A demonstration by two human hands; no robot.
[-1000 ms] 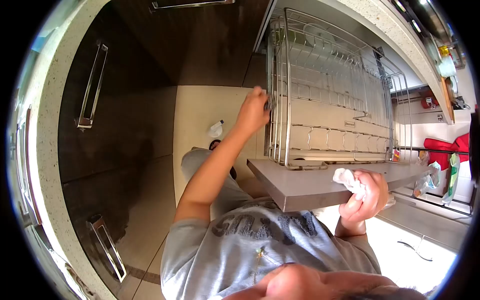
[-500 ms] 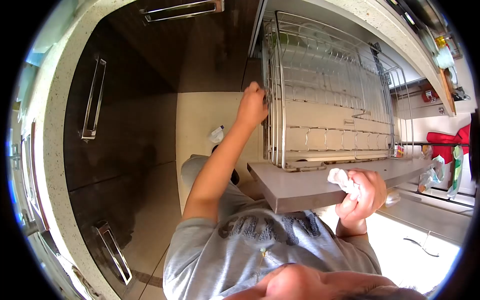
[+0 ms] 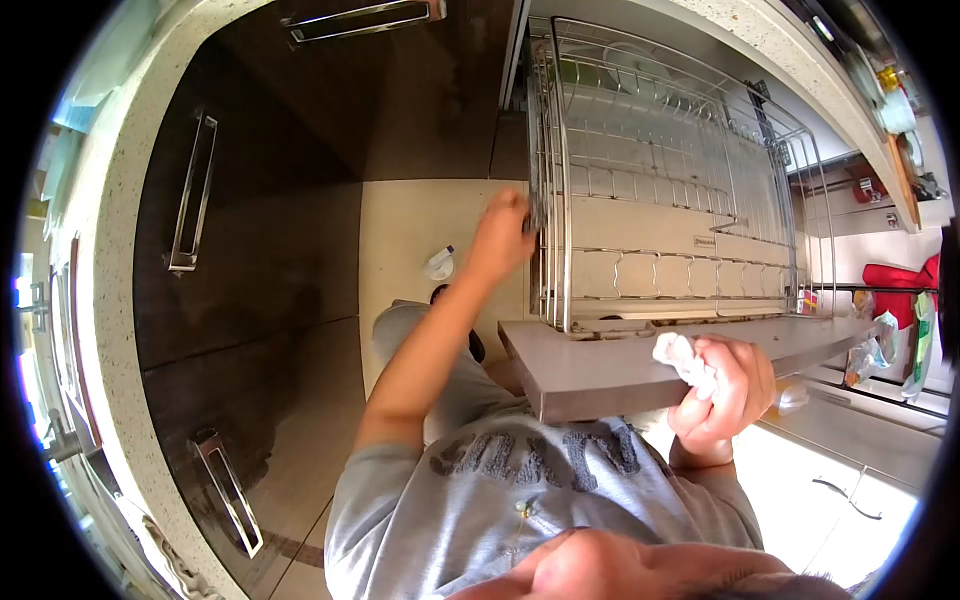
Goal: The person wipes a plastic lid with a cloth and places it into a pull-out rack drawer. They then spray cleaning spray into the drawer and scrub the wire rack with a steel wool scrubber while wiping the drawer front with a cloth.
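Note:
A wire pull-out dish rack drawer (image 3: 640, 297) stands open in front of me, with a grey-brown front panel (image 3: 610, 368). My left hand (image 3: 500, 240) is at the drawer's left side, against the metal side rail (image 3: 535, 180). Its fingers are curled, and a dark patch shows at the fingertips, but what they hold, if anything, is hidden. My right hand (image 3: 728, 395) is closed around a crumpled white cloth (image 3: 683, 358) at the top edge of the front panel. Part of the cloth sticks out past the thumb and fingers.
Dark cabinet doors with metal handles (image 3: 192, 195) stand to the left, under a speckled countertop (image 3: 115, 250). A small white item (image 3: 439, 264) lies on the tiled floor (image 3: 400, 225). On the right, plastic bags (image 3: 872, 350) and red cloth (image 3: 905, 285) hang on a dark rail.
My left hand has slid a little toward me along the drawer's side. The right hand stays on the front panel with the cloth. The view has shifted slightly.

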